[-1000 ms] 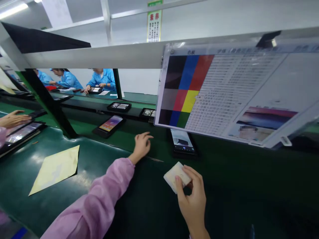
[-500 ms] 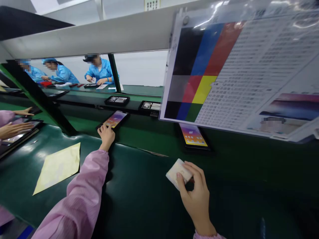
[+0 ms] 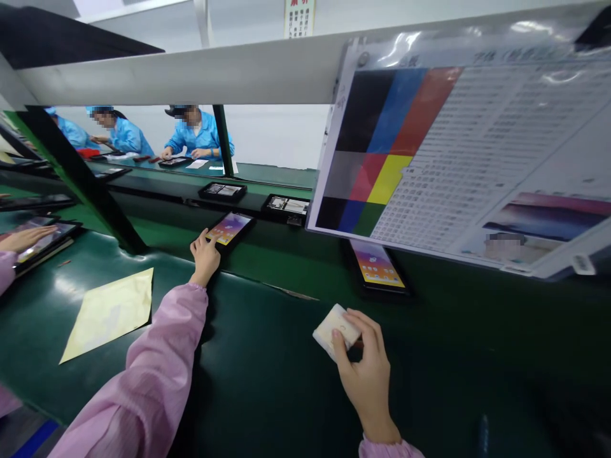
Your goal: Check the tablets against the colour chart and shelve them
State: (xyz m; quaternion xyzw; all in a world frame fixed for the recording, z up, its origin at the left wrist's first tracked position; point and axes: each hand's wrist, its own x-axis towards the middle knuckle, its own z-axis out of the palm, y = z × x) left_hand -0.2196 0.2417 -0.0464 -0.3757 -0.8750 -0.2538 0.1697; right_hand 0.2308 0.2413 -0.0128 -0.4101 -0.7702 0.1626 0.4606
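Note:
My left hand, in a pink sleeve, reaches out to a lit phone in a black tray on the green belt; its fingers curl round the tray's near corner. My right hand is closed on a small folded white cloth, held just above the dark green table. A second lit phone lies beyond the cloth, partly under a hanging chart.
A laminated colour chart hangs low at the right. A yellow paper sheet lies at the left. Trays sit on the far belt. A neighbour's hand rests on a tablet at far left. People in blue sit opposite.
My left hand went from the belt's middle to the left phone and now stays on its tray. The right hand with the cloth has barely shifted. The near phone's screen changed to a home screen.

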